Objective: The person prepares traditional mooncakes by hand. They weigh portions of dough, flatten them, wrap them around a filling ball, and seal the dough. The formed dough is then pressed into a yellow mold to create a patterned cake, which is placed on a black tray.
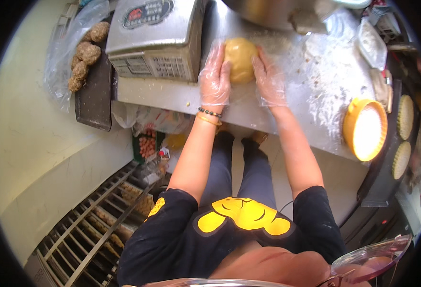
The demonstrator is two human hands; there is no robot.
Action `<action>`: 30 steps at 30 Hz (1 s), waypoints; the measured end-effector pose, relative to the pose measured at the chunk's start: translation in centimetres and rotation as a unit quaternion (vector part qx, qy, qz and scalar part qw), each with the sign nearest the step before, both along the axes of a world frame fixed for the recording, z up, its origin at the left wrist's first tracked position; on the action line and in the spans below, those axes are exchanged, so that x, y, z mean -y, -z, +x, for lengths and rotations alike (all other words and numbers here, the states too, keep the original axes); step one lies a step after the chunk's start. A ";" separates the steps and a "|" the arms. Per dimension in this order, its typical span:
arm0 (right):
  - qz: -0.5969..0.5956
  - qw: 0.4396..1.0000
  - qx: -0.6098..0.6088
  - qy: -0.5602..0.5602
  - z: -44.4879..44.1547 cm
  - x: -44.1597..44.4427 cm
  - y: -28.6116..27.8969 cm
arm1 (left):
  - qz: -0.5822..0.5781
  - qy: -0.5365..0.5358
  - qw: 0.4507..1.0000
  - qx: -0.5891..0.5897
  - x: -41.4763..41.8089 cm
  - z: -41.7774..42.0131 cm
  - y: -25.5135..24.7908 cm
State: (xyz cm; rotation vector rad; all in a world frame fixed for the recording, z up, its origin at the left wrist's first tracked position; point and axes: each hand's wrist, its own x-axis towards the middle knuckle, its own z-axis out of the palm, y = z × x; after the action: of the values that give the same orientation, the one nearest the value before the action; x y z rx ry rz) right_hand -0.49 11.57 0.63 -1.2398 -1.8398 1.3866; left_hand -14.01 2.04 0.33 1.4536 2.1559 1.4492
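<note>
A smooth ball of yellow dough point(242, 60) rests on the metal worktop point(303, 125) in front of me. My left hand point(215, 77), in a clear plastic glove, presses flat along its left side. From the right, my right hand point(269, 79), gloved the same way, cups the opposite side. Both palms face inward with the dough held between them. The underside of the ball is hidden. Close to my left hand stands a steel box-shaped machine point(153, 39) with printed panels.
Flour dusts the worktop's right half. A yellow bowl of white powder point(364, 131) sits near the front edge. Further right, a dark tray holds round pastries point(405, 116). At the left, brown lumps point(88, 53) lie in plastic on a black tray point(94, 104). A rack point(92, 226) stands lower left.
</note>
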 end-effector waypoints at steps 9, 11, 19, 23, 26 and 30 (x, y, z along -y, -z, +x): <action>0.208 0.909 0.219 -0.287 6.2 -2.5 -10.8 | -0.025 -0.018 0.995 0.097 4.3 -0.6 -8.7; 0.171 0.909 0.197 -0.324 6.6 -2.8 -17.2 | -0.007 -0.021 0.988 0.151 5.3 -2.1 -9.3; 0.480 0.736 0.371 -0.299 -4.5 -21.6 -25.3 | 0.118 0.002 0.935 0.333 -10.1 -10.7 -17.3; 0.376 0.580 0.489 -0.532 -11.9 -22.6 -20.3 | 0.101 -0.054 0.960 0.254 -20.3 -14.1 -15.0; 0.347 0.569 0.490 -0.562 -13.0 -22.5 -17.0 | 0.076 -0.029 0.905 0.417 -21.5 -13.0 -17.9; 0.333 0.565 0.484 -0.579 -14.8 -22.1 -16.9 | 0.147 -0.053 0.880 0.449 -21.3 -12.5 -18.4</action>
State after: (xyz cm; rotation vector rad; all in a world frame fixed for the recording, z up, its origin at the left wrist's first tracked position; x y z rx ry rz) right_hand -15.28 33.67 17.49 -0.1048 -3.8042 -0.0334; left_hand -26.47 23.37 18.68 0.4900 1.4677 2.0064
